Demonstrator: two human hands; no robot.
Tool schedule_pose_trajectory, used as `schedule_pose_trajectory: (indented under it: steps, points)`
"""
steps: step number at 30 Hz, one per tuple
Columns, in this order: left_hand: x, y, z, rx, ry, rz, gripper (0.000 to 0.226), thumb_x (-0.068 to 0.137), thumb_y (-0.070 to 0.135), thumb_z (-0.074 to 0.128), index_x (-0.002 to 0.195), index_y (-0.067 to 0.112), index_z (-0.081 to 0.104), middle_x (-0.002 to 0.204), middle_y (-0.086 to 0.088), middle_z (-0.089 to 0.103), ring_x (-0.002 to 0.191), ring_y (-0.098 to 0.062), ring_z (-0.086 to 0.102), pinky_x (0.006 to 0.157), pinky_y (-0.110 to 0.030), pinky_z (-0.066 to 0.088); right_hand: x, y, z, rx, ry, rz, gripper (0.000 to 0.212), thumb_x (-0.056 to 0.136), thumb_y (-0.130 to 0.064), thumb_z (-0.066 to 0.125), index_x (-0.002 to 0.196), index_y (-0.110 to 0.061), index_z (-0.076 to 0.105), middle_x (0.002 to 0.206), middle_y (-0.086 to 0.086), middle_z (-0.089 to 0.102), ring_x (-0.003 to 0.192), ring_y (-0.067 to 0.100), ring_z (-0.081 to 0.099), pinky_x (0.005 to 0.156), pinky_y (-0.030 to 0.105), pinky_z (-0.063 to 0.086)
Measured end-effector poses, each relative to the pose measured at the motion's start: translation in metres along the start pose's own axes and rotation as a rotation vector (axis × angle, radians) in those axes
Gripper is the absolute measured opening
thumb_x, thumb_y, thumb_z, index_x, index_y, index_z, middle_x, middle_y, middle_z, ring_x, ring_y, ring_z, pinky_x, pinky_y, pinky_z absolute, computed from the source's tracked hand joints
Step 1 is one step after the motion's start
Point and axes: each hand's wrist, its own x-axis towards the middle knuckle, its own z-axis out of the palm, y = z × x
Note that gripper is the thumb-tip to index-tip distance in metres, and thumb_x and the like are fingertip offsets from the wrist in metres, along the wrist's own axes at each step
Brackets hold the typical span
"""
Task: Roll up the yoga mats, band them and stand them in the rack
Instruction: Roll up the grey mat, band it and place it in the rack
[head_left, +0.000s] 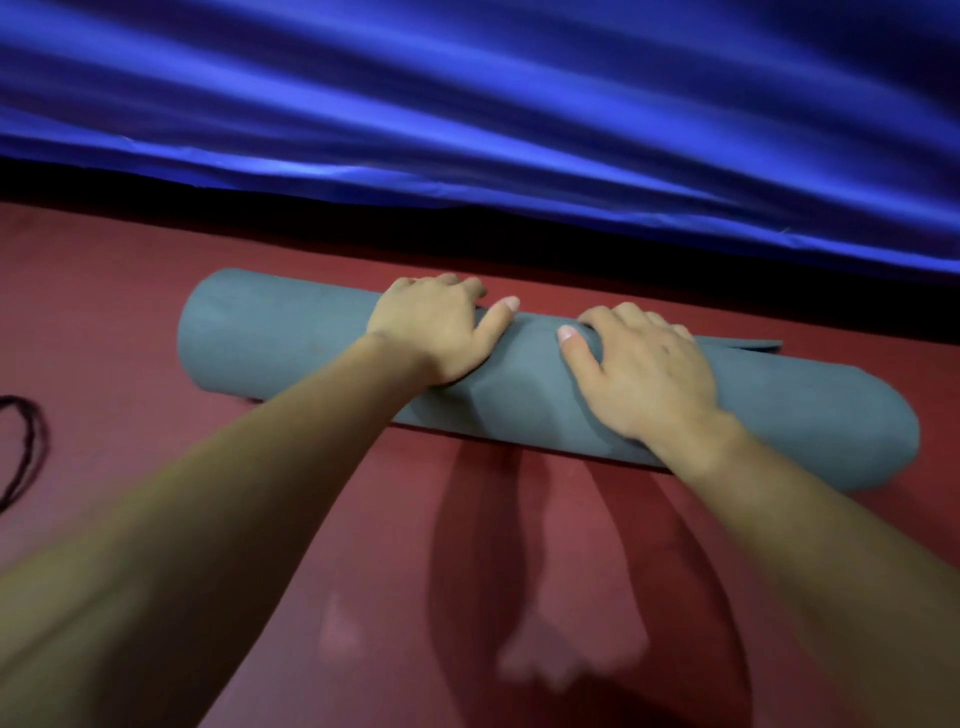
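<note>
Now | red floor (130, 296) | blue cloth (467, 104), perhaps curtain | left hand (431, 332), right hand (649, 374) curled over grey mat (270, 338)

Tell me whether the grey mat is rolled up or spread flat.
Rolled up: the grey mat lies as a cylinder on the red floor, with the left hand and right hand holding it.
</note>
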Motion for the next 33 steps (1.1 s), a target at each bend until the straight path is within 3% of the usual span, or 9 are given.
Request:
schedule_pose_trajectory:
  steps: [5, 10, 16, 21, 24, 26, 29, 31, 33]
  points:
    - [-0.028, -0.006, 0.019, 0.076, 0.193, 0.065, 0.091, 0.085, 0.084, 0.018, 0.13, 0.018, 0.061, 0.126, -0.009, 0.062, 0.117, -0.032, 0.058, 0.11, -0.047, 0.032, 0.016, 0.002, -0.003, 0.074, -0.033, 0.019, 0.053, 0.098, -0.062, 0.028, 0.119, -0.029, 0.063, 0.122, 0.008, 0.064, 0.117, 0.032, 0.058, 0.098, 0.046, 0.042]
    - [-0.012, -0.006, 0.004, 0.077, 0.061, 0.057, 0.116, 0.054, 0.107, 0.016, 0.134, 0.032, 0.053, 0.12, -0.004, 0.056, 0.113, -0.029, 0.058, 0.105, -0.048, 0.036, 0.028, 0.005, -0.007, 0.14, -0.036, 0.044, 0.061, 0.096, -0.069, 0.031, 0.133, -0.031, 0.059, 0.134, 0.009, 0.058, 0.126, 0.032, 0.054, 0.105, 0.045, 0.04]
    - [-0.001, -0.003, -0.001, 0.067, 0.008, 0.026, 0.111, 0.048, 0.109, 0.016, 0.117, 0.032, 0.055, 0.124, 0.001, 0.064, 0.116, -0.025, 0.056, 0.1, -0.047, 0.037, 0.045, 0.011, -0.022, 0.103, -0.354, -0.019, 0.086, 0.083, -0.09, 0.017, 0.144, -0.039, 0.049, 0.149, 0.001, 0.053, 0.136, 0.029, 0.049, 0.109, 0.044, 0.037]
    - [0.0, 0.0, -0.014, 0.089, -0.096, 0.018, 0.111, 0.047, 0.11, 0.02, 0.118, 0.033, 0.057, 0.124, 0.003, 0.063, 0.117, -0.025, 0.056, 0.098, -0.045, 0.035, 0.035, 0.008, -0.016, 0.075, -0.308, -0.003, 0.09, 0.078, -0.093, 0.016, 0.137, -0.036, 0.053, 0.139, 0.006, 0.058, 0.128, 0.03, 0.053, 0.104, 0.046, 0.04]
    - [0.006, 0.002, -0.026, 0.032, -0.177, 0.104, 0.1, 0.042, 0.107, 0.039, 0.102, 0.027, 0.05, 0.116, 0.002, 0.056, 0.104, -0.023, 0.055, 0.097, -0.041, 0.037, 0.011, 0.003, -0.009, -0.052, -0.171, -0.011, 0.097, 0.076, -0.092, 0.011, 0.14, -0.031, 0.05, 0.135, 0.007, 0.058, 0.124, 0.031, 0.052, 0.1, 0.047, 0.04]
    - [0.005, 0.006, -0.027, 0.006, -0.248, 0.178, 0.101, 0.037, 0.104, 0.049, 0.098, 0.024, 0.042, 0.121, -0.001, 0.052, 0.11, -0.024, 0.051, 0.101, -0.039, 0.036, -0.017, -0.003, 0.0, -0.096, -0.034, -0.016, 0.099, 0.077, -0.091, 0.014, 0.14, -0.026, 0.052, 0.132, 0.007, 0.059, 0.118, 0.031, 0.053, 0.097, 0.046, 0.04]
    - [-0.008, 0.013, -0.025, -0.076, -0.392, 0.162, 0.112, 0.037, 0.095, 0.07, 0.115, 0.022, 0.034, 0.123, -0.002, 0.058, 0.11, -0.031, 0.056, 0.091, -0.04, 0.041, -0.046, -0.005, 0.014, -0.011, 0.104, -0.015, 0.095, 0.082, -0.088, 0.026, 0.138, -0.019, 0.055, 0.136, 0.008, 0.057, 0.125, 0.03, 0.05, 0.103, 0.046, 0.037]
    - [-0.017, 0.016, -0.023, -0.044, -0.365, 0.161, 0.142, 0.033, 0.099, 0.063, 0.146, 0.026, 0.019, 0.136, -0.006, 0.056, 0.122, -0.033, 0.055, 0.101, -0.043, 0.041, -0.056, -0.006, 0.018, 0.03, 0.138, -0.003, 0.094, 0.082, -0.088, 0.03, 0.139, -0.018, 0.056, 0.141, 0.009, 0.055, 0.132, 0.031, 0.047, 0.109, 0.047, 0.034]
    - [-0.024, 0.019, -0.023, 0.043, -0.321, 0.175, 0.149, 0.03, 0.105, 0.05, 0.155, 0.031, 0.016, 0.138, -0.006, 0.053, 0.126, -0.032, 0.051, 0.107, -0.046, 0.038, -0.064, -0.009, 0.019, 0.07, 0.175, 0.001, 0.093, 0.084, -0.085, 0.033, 0.14, -0.016, 0.055, 0.146, 0.01, 0.052, 0.139, 0.031, 0.043, 0.114, 0.047, 0.03]
